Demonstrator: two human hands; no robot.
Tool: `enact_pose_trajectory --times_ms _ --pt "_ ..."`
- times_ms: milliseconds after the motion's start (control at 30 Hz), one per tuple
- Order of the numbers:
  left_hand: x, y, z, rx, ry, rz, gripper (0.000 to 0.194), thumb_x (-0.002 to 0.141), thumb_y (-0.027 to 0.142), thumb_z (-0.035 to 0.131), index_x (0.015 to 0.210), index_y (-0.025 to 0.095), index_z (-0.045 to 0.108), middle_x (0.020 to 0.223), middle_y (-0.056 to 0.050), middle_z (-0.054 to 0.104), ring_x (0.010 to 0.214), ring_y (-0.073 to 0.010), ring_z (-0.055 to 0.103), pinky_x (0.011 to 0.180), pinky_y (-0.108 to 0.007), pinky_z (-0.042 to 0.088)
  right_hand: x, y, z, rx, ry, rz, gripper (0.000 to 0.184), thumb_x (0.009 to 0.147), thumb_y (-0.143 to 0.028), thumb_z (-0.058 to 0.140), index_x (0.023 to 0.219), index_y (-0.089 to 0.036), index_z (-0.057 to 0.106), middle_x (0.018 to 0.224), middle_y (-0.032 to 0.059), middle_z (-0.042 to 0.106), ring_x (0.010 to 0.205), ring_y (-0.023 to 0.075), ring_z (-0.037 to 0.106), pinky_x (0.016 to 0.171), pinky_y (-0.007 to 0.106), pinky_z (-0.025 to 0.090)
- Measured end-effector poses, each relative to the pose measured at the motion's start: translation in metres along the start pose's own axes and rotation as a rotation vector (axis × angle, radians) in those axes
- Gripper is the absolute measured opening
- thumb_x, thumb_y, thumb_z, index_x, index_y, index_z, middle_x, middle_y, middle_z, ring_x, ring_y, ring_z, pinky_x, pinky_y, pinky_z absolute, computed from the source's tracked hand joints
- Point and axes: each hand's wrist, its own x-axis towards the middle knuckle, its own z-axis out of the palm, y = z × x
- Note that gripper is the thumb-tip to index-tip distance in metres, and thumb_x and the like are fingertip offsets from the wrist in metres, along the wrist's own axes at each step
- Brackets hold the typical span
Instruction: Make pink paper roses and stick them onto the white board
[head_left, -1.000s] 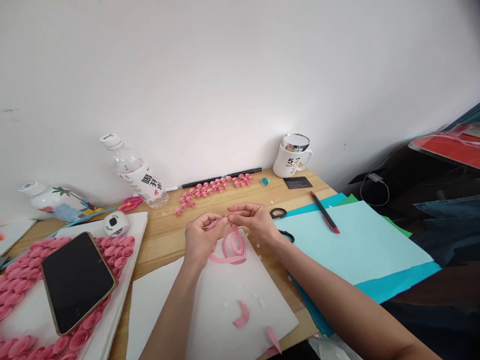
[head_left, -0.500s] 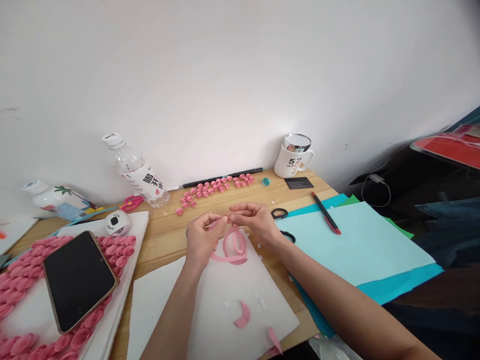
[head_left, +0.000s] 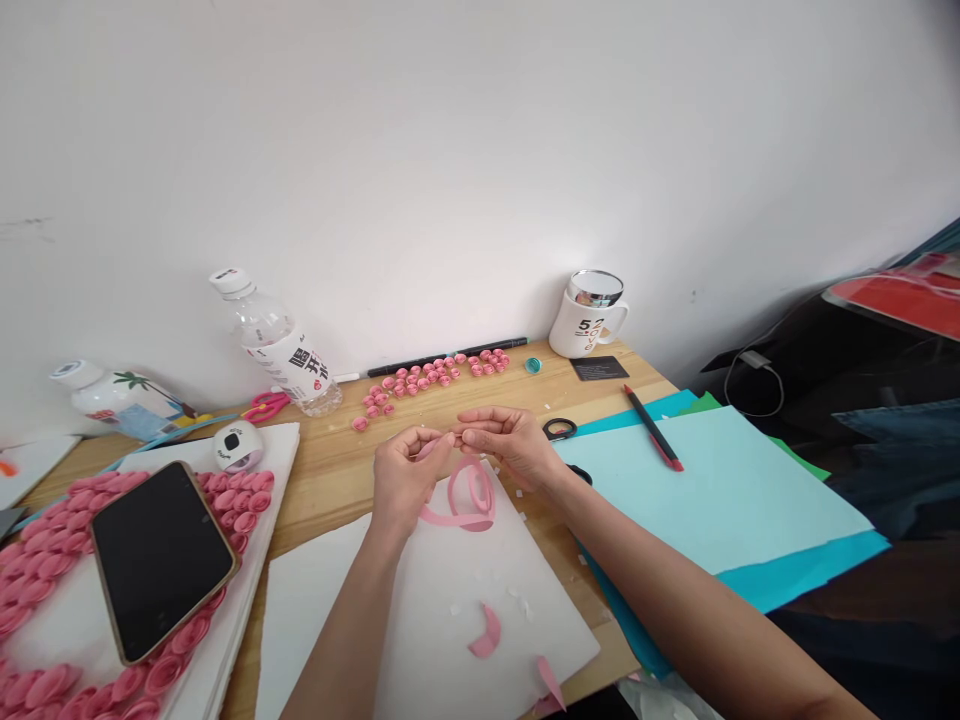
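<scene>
A curling pink paper strip (head_left: pixel 481 490) hangs in loops between my hands, its lower coil over a white sheet (head_left: pixel 442 610). My left hand (head_left: pixel 409 470) pinches the strip between thumb and forefinger. Touching it fingertip to fingertip, my right hand (head_left: pixel 510 440) is closed on the strip's upper end, which the fingers mostly hide. Below on the white sheet lie a pink paper scrap (head_left: pixel 486 632) and tiny white bits. Several small rolled pink paper flowers (head_left: pixel 427 375) stand in rows behind my hands.
At left, a phone (head_left: pixel 163 560) rests on a board bordered with pink paper rolls (head_left: pixel 244 500). A water bottle (head_left: pixel 285 350) and a mug (head_left: pixel 589 320) stand by the wall. To the right are black-handled scissors (head_left: pixel 560 429), blue paper (head_left: pixel 720 490) and a pen (head_left: pixel 654 428).
The view has shifted very slightly. Both hands keep their pinch on the pink strip, and its loops hang almost as before.
</scene>
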Motion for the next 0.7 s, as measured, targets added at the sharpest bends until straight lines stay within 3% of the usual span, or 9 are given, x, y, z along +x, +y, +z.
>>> enact_pose_trajectory --times_ms 700 --pt "0.0019 -0.0033 -0.0003 0.059 -0.003 0.024 0.026 0.062 0.039 0.069 0.061 0.015 0.059 0.042 0.008 0.036 0.037 -0.0026 0.024 0.036 -0.017 0.018 -0.0001 0.0012 -0.0010 -0.009 -0.008 0.018 0.031 0.056 -0.025 0.081 0.084 -0.016 0.070 0.079 0.0050 0.074 0.070 0.0137 0.068 0.068 0.023 0.053"
